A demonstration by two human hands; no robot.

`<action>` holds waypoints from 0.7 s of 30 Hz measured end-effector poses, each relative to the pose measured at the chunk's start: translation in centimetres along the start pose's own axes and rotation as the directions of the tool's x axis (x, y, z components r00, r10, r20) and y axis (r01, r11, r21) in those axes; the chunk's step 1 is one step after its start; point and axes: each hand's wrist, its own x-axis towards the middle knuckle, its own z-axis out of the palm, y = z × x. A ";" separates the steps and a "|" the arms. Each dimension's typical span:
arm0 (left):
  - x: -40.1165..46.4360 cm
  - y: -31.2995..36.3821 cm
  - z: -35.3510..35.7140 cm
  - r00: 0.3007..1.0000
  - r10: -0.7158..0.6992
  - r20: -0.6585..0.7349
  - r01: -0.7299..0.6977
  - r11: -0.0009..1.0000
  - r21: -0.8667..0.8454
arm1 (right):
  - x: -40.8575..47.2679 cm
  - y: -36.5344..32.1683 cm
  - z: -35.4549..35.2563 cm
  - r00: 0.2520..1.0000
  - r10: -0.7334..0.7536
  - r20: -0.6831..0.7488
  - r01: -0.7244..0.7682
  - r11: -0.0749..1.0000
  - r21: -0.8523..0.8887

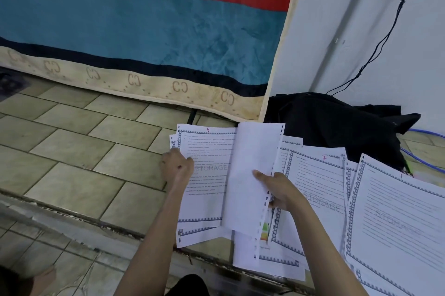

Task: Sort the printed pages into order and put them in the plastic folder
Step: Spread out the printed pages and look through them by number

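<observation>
Head view, looking down at my work: the white printed pages with grey patterned borders and a faint "STORAGE" watermark lie fanned over the floor in front of me. My right hand pinches one blank-backed white sheet with a punched edge, thumb on its face, holding it lifted and turned over above the others. My left hand has its fingers curled at the left edge of the page marked with a red 5; whether it actually grips that edge or only rests there I cannot tell. Just right of my right hand lies the page marked with a red 7, and beyond it, at the frame's right edge, another bordered page overlaps the rest. A sheet with a coloured chart peeks out beneath the lifted one. I see no plastic folder anywhere, so nothing is filed yet.

The risk I judge here: the lifted sheet shows me only its back, so I could lay it down out of sequence. The loose overlapping pages could also slide and shuffle when I pull one free, since nothing pins them.

The floor is beige-green rectangular tile, with a raised step edge near me. Behind the pages hangs a teal cloth with a red stripe and a cream patterned hem. A crumpled black fabric lies against the white wall, where a thin black cable runs down.
</observation>
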 end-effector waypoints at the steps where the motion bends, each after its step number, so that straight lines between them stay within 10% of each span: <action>1: 0.4 -0.4 -0.1 1.000 -0.002 0.005 0.002 1.000 -0.015 | 0.1 0.0 0.0 1.000 -0.001 0.000 0.001 1.000 -0.008; 21: 0.6 -1.0 0.3 0.991 0.110 -0.070 -0.112 0.993 -0.031 | 0.0 0.0 0.3 1.000 -0.007 -0.013 0.006 0.999 -0.035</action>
